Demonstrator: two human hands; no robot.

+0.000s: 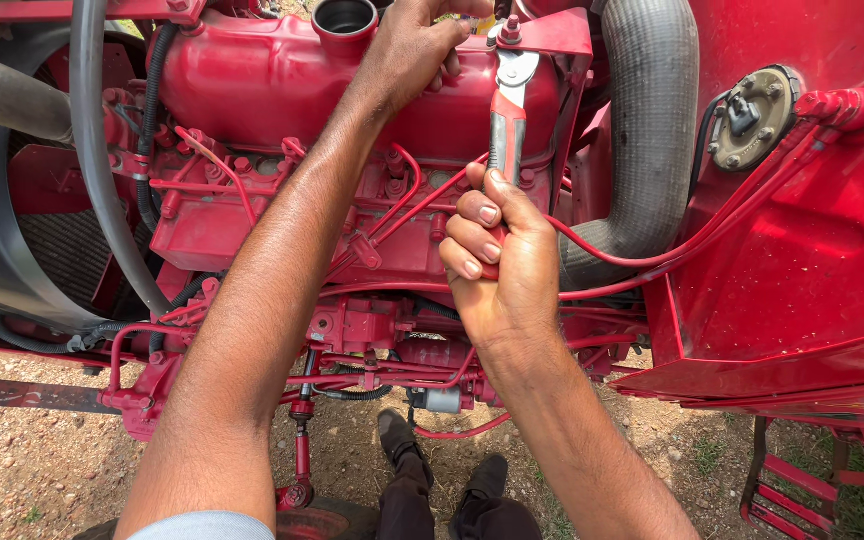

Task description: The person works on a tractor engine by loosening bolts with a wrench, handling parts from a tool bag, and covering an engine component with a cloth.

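Shoes [447, 470] stand on gravelly ground [32, 470] below. Right hand [497, 260] is clenched around the red-handled pliers [505, 130], whose metal head meets a bolt [509, 30] on the red engine's [252, 80] top bracket. Farther up, left hand [414, 45] curls over the engine beside the open filler neck [344, 20]; whether it holds anything is hidden.

Glossy painted engine [252, 80], seemingly metal

Right hand [497, 262] gripping pliers [508, 115]
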